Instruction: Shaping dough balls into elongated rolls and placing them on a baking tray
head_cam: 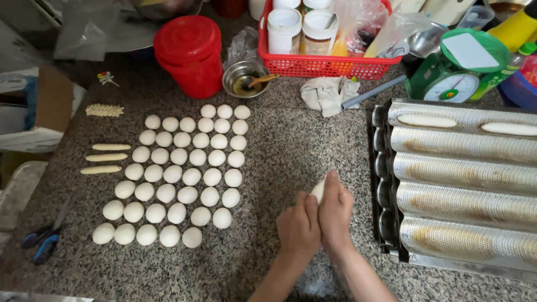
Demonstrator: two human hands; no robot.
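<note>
My left hand (298, 225) and my right hand (336, 211) are pressed together around a piece of white dough (319, 189); only its tip shows above my fingers, over the speckled stone counter (291, 140). Left of my hands, several white dough balls (184, 178) lie in rows. Three shaped dough sticks (104, 157) lie further left, with a plaited dough piece (104, 110) above them. To my right stands a perforated wavy metal baking tray (464, 184) with two long dough pieces (427, 120) in its top channel.
A red lidded bucket (190, 53), a small metal bowl with a spoon (245, 78) and a red basket of jars (319, 39) stand at the back. A green kitchen scale (456, 75) and a crumpled cloth (327, 94) sit nearby. Blue-handled scissors (42, 240) lie at the left edge.
</note>
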